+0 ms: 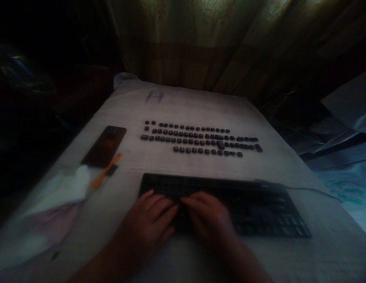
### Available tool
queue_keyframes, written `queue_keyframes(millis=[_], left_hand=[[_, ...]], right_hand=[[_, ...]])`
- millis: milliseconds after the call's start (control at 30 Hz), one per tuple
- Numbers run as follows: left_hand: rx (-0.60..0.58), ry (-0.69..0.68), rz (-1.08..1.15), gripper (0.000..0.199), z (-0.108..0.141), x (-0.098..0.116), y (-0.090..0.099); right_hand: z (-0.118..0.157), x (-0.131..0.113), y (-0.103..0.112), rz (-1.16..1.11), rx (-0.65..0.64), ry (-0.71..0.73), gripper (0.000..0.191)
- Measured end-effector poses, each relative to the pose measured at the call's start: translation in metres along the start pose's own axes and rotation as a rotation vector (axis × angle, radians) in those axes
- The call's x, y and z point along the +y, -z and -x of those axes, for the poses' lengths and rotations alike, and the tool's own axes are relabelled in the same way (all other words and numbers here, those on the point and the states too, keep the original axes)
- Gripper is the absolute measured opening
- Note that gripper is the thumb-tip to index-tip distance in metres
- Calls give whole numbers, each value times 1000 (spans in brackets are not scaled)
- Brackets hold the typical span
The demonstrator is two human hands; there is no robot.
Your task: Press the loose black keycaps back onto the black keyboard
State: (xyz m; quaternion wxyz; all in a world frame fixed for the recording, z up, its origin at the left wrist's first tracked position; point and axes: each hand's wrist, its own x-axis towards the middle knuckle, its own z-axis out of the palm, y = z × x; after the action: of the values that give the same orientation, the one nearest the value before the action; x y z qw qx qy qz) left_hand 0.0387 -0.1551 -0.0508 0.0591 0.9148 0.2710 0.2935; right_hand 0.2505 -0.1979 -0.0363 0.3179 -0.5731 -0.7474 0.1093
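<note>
Keyboard (259, 208), black and lying flat on the near part of the worktop (195, 106), sits lengthwise before the person, probably so that both hands can reach its keys easily. In the head view, the left hand (150, 220) rests over its left end, fingers bent and close together. The right hand (212, 220) comes in from the other side, its fingertips narrowed towards the left ones; meeting like this, they seem to work at one small spot. Blur and shadow hide what lies between them, so whether either hand grips anything, I cannot tell.

Beyond the keyboard, loose keycaps (190, 141) lie in four long rows, a larger keycap (220, 145) among them. The rows look arranged to echo a keyboard's layout, which would make each one's place easy to find. The cable (307, 189) trails off to the right from the back edge, away from the fingers. On the left, a phone (104, 147) lies near an orange tool (97, 181), with a white and pink cloth (61, 192) beside it, likely set aside yet within the left hand's reach.
</note>
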Motion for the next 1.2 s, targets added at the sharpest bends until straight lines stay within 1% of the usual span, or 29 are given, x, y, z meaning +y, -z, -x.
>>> queue_keyframes(millis=[200, 433, 600, 700, 767, 900, 1000, 1200], left_hand=[[1, -6, 11, 30, -2, 1, 2], [-3, 3, 15, 29, -5, 3, 4], [-1, 14, 25, 30, -5, 4, 5], [-28, 5, 24, 29, -8, 4, 7], [-24, 5, 16, 28, -9, 5, 7], [6, 25, 6, 27, -8, 5, 4], [-9, 31, 12, 28, -7, 5, 4], [-28, 15, 26, 27, -12, 4, 10]], right_hand=[[1, 0, 0, 45, -14, 31, 36], [1, -1, 1, 42, -29, 11, 36], [-1, -2, 1, 42, -18, 33, 36], [-2, -3, 1, 69, -22, 28, 35], [-3, -3, 1, 82, -31, 21, 35], [-4, -3, 1, 65, -37, 33, 35], [-4, -2, 1, 46, -23, 45, 35], [-3, -1, 1, 44, -42, 29, 34]])
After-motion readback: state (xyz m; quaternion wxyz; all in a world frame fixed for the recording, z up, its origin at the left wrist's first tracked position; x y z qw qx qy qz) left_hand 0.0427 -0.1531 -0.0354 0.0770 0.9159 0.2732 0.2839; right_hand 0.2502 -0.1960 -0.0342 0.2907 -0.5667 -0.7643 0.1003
